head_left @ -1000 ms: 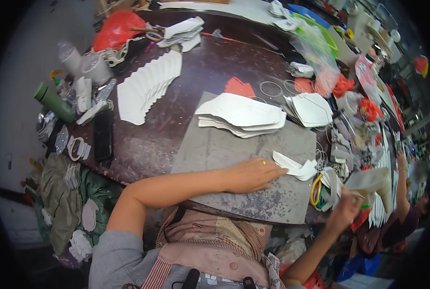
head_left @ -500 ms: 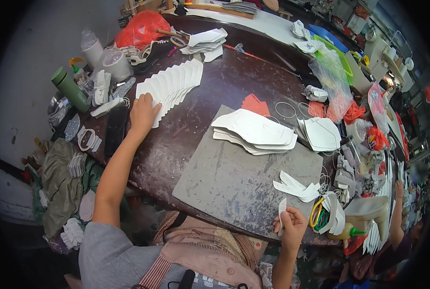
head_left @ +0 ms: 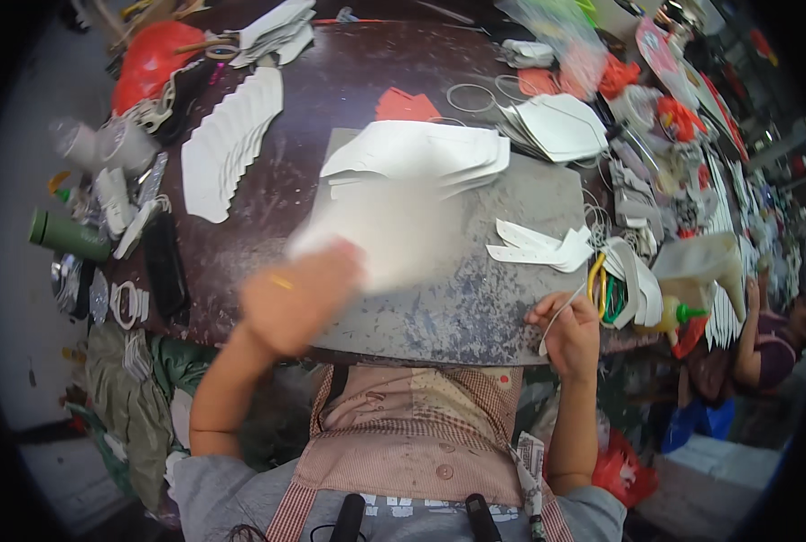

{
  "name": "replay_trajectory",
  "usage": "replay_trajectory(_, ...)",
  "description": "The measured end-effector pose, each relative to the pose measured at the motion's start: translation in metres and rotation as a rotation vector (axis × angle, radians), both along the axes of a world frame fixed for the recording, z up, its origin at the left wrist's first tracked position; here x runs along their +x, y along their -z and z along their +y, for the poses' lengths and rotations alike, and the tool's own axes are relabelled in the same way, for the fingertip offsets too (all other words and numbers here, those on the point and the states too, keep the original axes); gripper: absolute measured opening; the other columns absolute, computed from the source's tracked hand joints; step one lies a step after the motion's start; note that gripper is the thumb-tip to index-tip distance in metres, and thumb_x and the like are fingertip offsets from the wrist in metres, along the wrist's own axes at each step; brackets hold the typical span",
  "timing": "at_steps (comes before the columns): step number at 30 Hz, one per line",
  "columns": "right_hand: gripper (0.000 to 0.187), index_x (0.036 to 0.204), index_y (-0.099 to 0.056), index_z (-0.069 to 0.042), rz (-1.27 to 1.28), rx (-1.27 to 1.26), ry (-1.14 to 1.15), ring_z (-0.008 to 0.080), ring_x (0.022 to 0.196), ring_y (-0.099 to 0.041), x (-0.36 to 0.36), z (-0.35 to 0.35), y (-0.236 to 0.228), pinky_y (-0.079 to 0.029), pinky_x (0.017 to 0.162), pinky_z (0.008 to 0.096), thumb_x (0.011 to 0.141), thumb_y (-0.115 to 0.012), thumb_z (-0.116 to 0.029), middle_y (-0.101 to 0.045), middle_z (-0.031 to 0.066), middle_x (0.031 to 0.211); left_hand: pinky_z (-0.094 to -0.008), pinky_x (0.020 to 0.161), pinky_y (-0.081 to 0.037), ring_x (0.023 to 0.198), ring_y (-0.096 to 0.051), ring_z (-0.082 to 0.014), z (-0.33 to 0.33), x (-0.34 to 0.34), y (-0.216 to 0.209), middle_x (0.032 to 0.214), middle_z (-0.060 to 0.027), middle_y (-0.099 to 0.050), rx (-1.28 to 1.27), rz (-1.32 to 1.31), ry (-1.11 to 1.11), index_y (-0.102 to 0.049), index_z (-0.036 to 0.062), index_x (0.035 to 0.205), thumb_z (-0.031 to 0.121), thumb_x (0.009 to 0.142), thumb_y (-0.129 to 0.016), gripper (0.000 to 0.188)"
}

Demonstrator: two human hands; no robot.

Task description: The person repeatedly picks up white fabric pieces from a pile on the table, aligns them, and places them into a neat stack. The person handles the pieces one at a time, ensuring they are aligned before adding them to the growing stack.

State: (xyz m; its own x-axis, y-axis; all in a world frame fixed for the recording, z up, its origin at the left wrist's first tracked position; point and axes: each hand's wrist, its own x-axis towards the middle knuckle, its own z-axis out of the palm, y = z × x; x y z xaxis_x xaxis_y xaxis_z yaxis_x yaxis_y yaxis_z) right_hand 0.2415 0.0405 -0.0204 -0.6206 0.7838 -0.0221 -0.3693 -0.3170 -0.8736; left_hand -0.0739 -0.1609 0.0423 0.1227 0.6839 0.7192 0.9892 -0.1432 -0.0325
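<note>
My left hand, blurred by motion, grips a white cut panel by its left end over the grey work board. Behind that panel lies a stack of similar white panels, partly hidden by it. At the board's right front, my right hand pinches a thin white strip, seen nearly edge-on. Several loose white strips lie just beyond this hand. To the left, a fanned row of white panels rests on the dark table.
Yellow-handled scissors and a glue bottle with a green tip are right of my right hand. Another pile of white pieces sits at the back right. A green flask and a black phone-like slab lie left.
My left hand has left the fanned row and come right and nearer, carrying a white panel over the board. My right hand still holds its strip, now turned edge-on. The view has shifted.
</note>
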Motion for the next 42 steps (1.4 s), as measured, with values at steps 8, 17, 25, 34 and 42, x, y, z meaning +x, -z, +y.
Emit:
replay_trajectory(8, 0.018, 0.101, -0.072, 0.003, -0.673, 0.194, -0.144, 0.0048, 0.068, -0.061, -0.011, -0.012, -0.072, -0.050, 0.059, 0.0212, 0.085, -0.077, -0.004, -0.072, 0.0061, 0.083, -0.0392, 0.090, -0.055, 0.113, -0.066, -0.0281, -0.021, 0.031, 0.046, 0.116, -0.0139, -0.069, -0.383, -0.111, 0.224, -0.070, -0.0015, 0.102, 0.010, 0.079, -0.066, 0.026)
replay_trajectory(17, 0.017, 0.086, -0.075, 0.001, -0.816, 0.524, -0.710, 0.0097, 0.057, -0.056, -0.104, -0.022, -0.047, -0.044, 0.055, 0.0279, 0.083, -0.079, -0.015, -0.065, 0.0090, 0.063, -0.0434, 0.097, -0.051, 0.117, -0.063, -0.0308, -0.039, 0.077, 0.059, 0.123, -0.0132, -0.068, -0.375, -0.454, -0.017, -0.065, -0.0015, 0.119, 0.011, 0.082, -0.076, 0.041)
replay_trajectory(25, 0.018, 0.084, -0.076, -0.001, -0.947, 0.575, -0.739, 0.0143, 0.051, -0.053, -0.116, -0.025, -0.046, -0.042, 0.052, 0.0296, 0.081, -0.080, -0.018, -0.062, 0.0068, 0.059, -0.0443, 0.106, -0.045, 0.124, -0.060, -0.0300, -0.048, 0.078, 0.075, 0.133, -0.0142, -0.063, -0.340, -0.544, 0.005, -0.052, 0.0015, 0.124, 0.017, 0.085, -0.076, 0.049)
replay_trajectory(34, 0.018, 0.083, -0.076, -0.002, -0.952, 0.586, -0.727, 0.0126, 0.050, -0.052, -0.116, -0.026, -0.044, -0.042, 0.050, 0.0288, 0.081, -0.080, -0.019, -0.060, 0.0056, 0.057, -0.0442, 0.101, -0.049, 0.120, -0.061, -0.0278, -0.064, 0.086, 0.088, 0.129, -0.0142, -0.065, -0.199, -0.582, 0.084, -0.060, 0.0040, 0.117, 0.014, 0.084, -0.073, 0.037)
replay_trajectory(42, 0.017, 0.082, -0.075, -0.002, -0.955, 0.620, -0.722, 0.0139, 0.051, -0.055, -0.117, -0.028, -0.044, -0.044, 0.052, 0.0291, 0.081, -0.080, -0.018, -0.062, 0.0066, 0.060, -0.0385, 0.111, -0.034, 0.129, -0.053, -0.0202, -0.049, 0.103, 0.087, 0.140, -0.0070, -0.060, -0.396, -0.276, -0.028, -0.060, 0.0086, 0.123, 0.027, 0.094, -0.058, 0.034)
